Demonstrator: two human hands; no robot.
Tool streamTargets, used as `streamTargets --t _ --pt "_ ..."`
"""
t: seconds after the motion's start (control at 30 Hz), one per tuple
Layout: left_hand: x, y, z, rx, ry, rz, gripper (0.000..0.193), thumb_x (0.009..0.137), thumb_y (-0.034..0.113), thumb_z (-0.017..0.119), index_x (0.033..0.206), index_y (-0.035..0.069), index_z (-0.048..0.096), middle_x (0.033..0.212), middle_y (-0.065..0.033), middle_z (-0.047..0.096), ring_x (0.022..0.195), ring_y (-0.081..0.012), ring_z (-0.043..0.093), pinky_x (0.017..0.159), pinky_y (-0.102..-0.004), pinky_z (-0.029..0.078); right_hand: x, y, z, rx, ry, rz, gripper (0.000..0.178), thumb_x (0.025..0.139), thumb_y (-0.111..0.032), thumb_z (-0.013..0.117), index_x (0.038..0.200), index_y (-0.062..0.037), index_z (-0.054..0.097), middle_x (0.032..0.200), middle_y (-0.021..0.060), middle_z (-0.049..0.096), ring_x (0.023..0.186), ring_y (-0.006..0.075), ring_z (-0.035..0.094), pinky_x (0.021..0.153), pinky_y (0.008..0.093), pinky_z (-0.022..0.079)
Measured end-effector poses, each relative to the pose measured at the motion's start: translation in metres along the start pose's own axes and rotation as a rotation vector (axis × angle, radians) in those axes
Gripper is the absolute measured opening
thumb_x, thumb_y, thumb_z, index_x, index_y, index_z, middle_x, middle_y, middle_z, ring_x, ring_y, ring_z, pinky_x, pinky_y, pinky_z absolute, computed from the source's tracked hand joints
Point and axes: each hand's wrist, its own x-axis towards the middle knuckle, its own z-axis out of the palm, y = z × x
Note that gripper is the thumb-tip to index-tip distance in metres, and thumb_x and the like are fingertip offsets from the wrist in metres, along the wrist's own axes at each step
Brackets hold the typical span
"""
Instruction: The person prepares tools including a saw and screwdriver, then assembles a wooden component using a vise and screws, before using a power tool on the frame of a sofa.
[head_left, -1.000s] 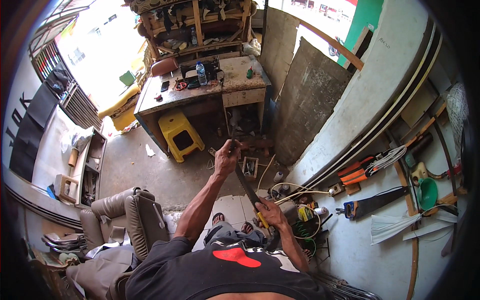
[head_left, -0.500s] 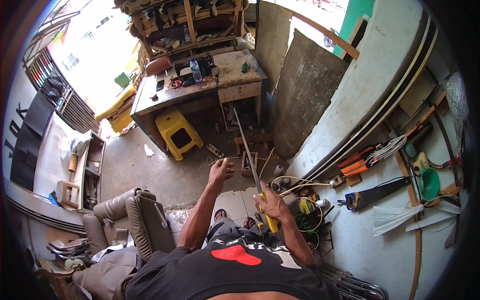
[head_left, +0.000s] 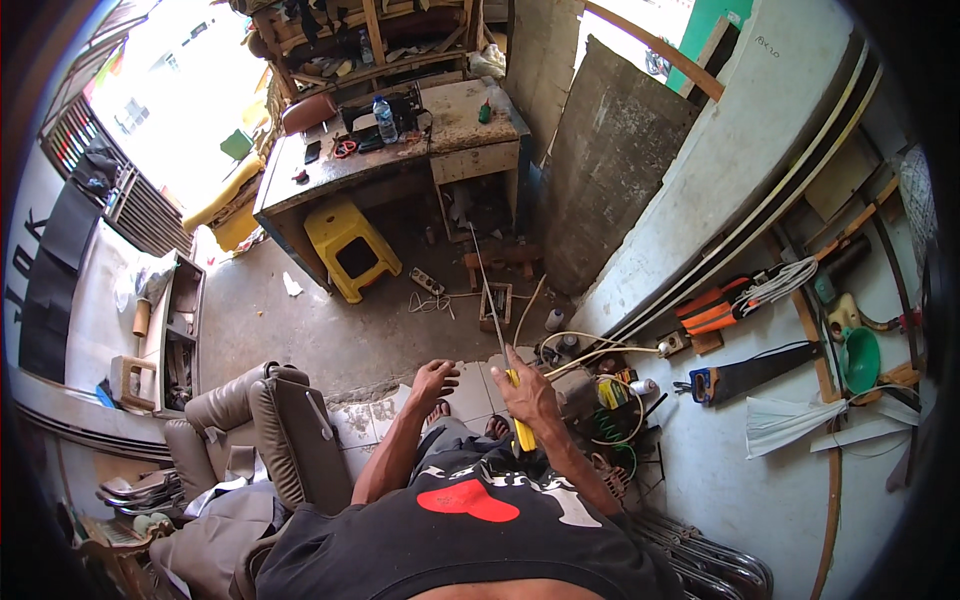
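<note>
My right hand (head_left: pixel 528 395) is wrapped around the yellow handle (head_left: pixel 523 425) of a long-bladed tool in front of my body. Its thin grey blade (head_left: pixel 487 290) points away from me and narrows toward the far end. The blade is seen nearly edge-on, so I cannot make out the tool's exact kind. My left hand (head_left: pixel 436 381) hovers to the left of the tool, apart from it. Its fingers are loosely bent with nothing in them. Below the blade, a small wooden box (head_left: pixel 496 308) stands on the floor.
Ahead is a worn workbench (head_left: pixel 345 180) carrying a sewing machine, a water bottle (head_left: pixel 385 120) and red-handled scissors. A yellow stool (head_left: pixel 350 250) stands under it. On my left is a brown padded seat (head_left: pixel 300 430). Tools, including a handsaw (head_left: pixel 755 372), hang on the right wall. Cables (head_left: pixel 600 362) cross the floor.
Both hands have lowered slightly toward my body, and the tool has come with the right one. Its blade now looks thinner. The view has shifted a little.
</note>
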Motion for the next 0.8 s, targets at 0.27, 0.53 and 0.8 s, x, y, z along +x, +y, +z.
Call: streamTargets --t 0.27,0.53,0.8 --pt "-0.016 -0.002 0.003 -0.038 -0.001 0.035 0.036 0.1 0.033 0.056 0.119 0.004 0.06 0.107 -0.0111 0.067 0.089 -0.0204 0.064 0.078 -0.0323 0.053 -0.014 0.001 0.0 -0.052 0.02 -0.012 0.07 0.09 -0.045 0.063 0.15 -0.0179 0.039 0.107 0.0242 0.057 0.099 0.041 0.06 0.089 0.0476 0.05" --pt "-0.055 0.089 0.068 -0.168 -0.245 0.284 0.036 0.1 0.034 0.058 0.113 0.0 0.062 0.099 -0.0083 0.069 0.085 -0.0169 0.067 0.077 -0.0316 0.055 -0.02 -0.003 0.002 -0.046 0.266 -0.217 0.106 0.073 -0.023 0.083 0.155 -0.0077 0.019 0.115 0.0223 0.052 0.107 0.0409 0.054 0.09 0.0482 0.046" --pt "-0.057 0.112 0.072 -0.272 -0.154 0.412 0.025 0.1 0.021 0.059 0.106 -0.002 0.065 0.092 -0.0086 0.071 0.077 -0.017 0.071 0.073 -0.0312 0.06 -0.026 0.007 -0.02 0.059 0.458 -0.419 0.09 0.078 -0.024 0.081 0.15 -0.0031 0.031 0.113 0.0191 0.053 0.103 0.0346 0.054 0.09 0.0444 0.046"
